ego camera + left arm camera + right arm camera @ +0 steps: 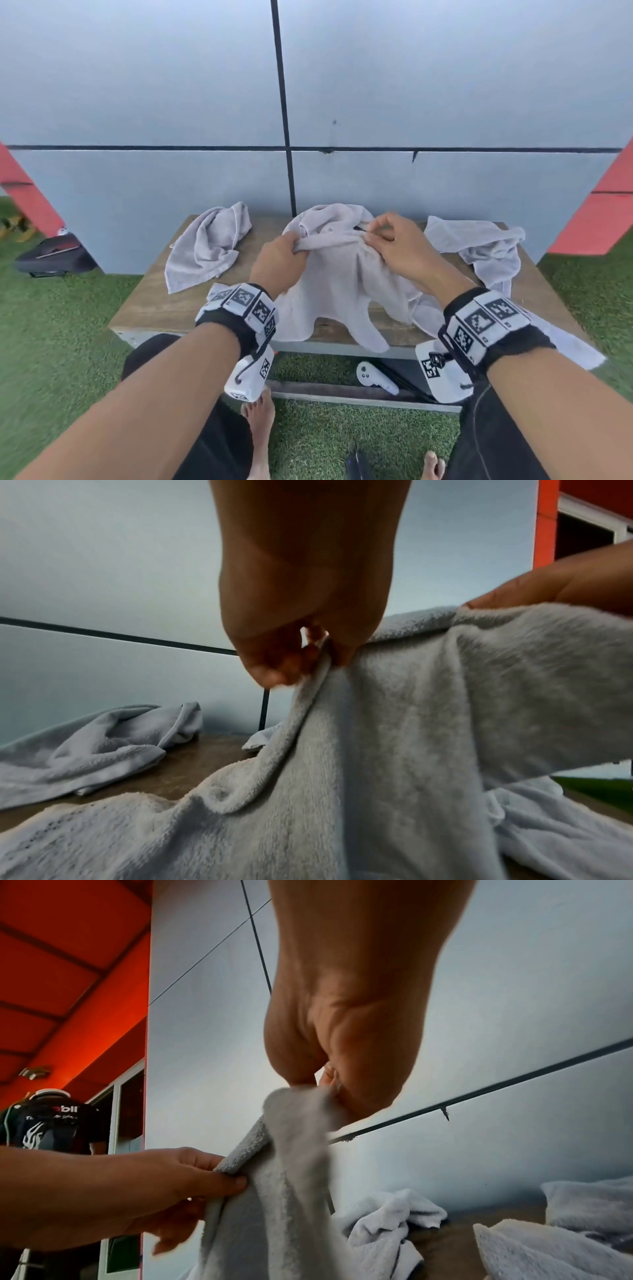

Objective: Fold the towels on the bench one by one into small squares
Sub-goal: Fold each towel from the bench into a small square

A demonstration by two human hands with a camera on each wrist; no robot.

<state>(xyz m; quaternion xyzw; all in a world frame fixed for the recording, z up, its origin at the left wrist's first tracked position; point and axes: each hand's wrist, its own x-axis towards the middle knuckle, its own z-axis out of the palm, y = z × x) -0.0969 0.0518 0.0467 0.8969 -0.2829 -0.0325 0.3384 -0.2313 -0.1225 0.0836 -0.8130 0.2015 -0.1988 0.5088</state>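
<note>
Nearest, two bare forearms reach forward, each strapped with a black band carrying white blocks printed with black square markers. Below them lie green artificial turf (61,325), the person's bare feet and a white handheld controller (375,377) under the bench.

The bench (161,308) is a rectangular slab with a worn brown wood-grain top and a pale metal front rail. Over its near edge hangs the middle towel (342,291), a pale grey terry cloth with a soft looped pile; its lower corners droop in rounded lobes past the rail, while its upper edge is lifted off the bench. The left hand (279,255) grips that bunched upper edge, fingers curled round a rolled ridge of fabric. The right hand (399,245) pinches the same edge further right between thumb and fingertips, the remaining fingers bent.

Further back, a second grey towel (209,246) lies crumpled on the left of the bench, and a third (486,246) sprawls on the right, one end trailing over the side.

Behind stands a smooth grey panelled wall (171,85) crossed by thin black seams, flanked by red-orange slanted panels (603,209)
</note>
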